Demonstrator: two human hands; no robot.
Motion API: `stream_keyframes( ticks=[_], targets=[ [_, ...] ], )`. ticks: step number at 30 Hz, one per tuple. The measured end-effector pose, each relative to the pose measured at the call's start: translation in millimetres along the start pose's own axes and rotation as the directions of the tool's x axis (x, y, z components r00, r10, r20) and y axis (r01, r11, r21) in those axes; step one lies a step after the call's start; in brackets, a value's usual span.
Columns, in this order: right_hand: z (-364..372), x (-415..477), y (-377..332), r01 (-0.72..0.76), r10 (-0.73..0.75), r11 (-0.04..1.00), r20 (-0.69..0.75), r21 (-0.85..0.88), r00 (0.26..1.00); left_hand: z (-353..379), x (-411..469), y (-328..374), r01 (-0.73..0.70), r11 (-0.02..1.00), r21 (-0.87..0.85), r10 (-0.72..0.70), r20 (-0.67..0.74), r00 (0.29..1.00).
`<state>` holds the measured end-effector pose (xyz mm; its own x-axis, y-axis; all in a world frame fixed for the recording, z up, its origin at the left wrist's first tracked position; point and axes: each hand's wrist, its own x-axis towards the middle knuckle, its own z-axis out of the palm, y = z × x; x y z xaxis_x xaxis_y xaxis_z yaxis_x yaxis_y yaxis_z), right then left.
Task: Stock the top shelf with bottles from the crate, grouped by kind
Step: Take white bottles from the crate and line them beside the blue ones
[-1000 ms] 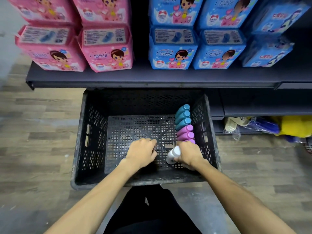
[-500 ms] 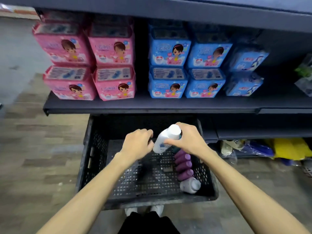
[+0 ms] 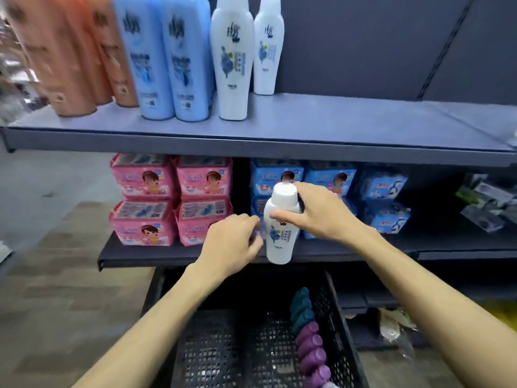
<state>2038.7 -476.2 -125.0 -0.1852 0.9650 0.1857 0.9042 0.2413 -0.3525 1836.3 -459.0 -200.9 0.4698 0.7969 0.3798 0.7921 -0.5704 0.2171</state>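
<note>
The right hand [image 3: 316, 214] gripped the white plastic bottle with the blue label [image 3: 279, 233] around its shoulder, just under the cap, thumb in front and fingers behind. One second before, this bottle lay at the right wall of the black perforated plastic crate [image 3: 340, 303]. It was now upright in the air above the crate's rear edge and below the front edge of the grey top shelf [image 3: 349, 121].

The left hand [image 3: 232, 242] held nothing. Its fingers were loosely curled, just beside the bottle; contact could not be confirmed.

Two matching tall white bottles [image 3: 232, 60] stood on the shelf, right of the light-blue bottles [image 3: 167, 60]. The shelf to their right was bare, so placement beside them would probably keep the kinds grouped.

Teal-capped bottles [image 3: 300, 309] and purple-capped bottles [image 3: 310, 351] lay along the crate's right wall, so stocking was unfinished.
</note>
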Motion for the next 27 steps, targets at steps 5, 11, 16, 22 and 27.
stream_keyframes(
  ticks=[5, 11, 16, 22, 27],
  targets=[
    [-56.8, 17.4, -18.2, 0.065, -0.076, 0.988, -0.071, -0.143, 0.995, -53.3, 34.1, 5.9, -0.076, 0.995, 0.066, 0.084, -0.126, 0.989],
    [-120.5, 31.4, -38.9, 0.147, -0.153, 0.988, -0.153, -0.048, 0.976, -121.5, 69.5, 20.3, -0.171, 0.980, 0.100, 0.192, -0.272, 0.943],
    [-176.4, 49.8, -45.3, 0.209, -0.202, 0.978, -0.224, 0.010, 0.953, -162.7, 93.5, 28.3, -0.201, 0.971, 0.131, 0.236, -0.357, 0.904],
    [-225.6, 77.8, -50.0, 0.222, -0.221, 0.975, -0.246, -0.022, 0.944, -198.0, 124.1, 32.0, -0.203, 0.963, 0.176, 0.258, -0.393, 0.882],
    [-235.2, 103.3, -46.4, 0.201, -0.202, 0.979, -0.225, -0.027, 0.953, -208.6, 143.6, 36.0, -0.196, 0.959, 0.203, 0.261, -0.373, 0.891]
  ],
)
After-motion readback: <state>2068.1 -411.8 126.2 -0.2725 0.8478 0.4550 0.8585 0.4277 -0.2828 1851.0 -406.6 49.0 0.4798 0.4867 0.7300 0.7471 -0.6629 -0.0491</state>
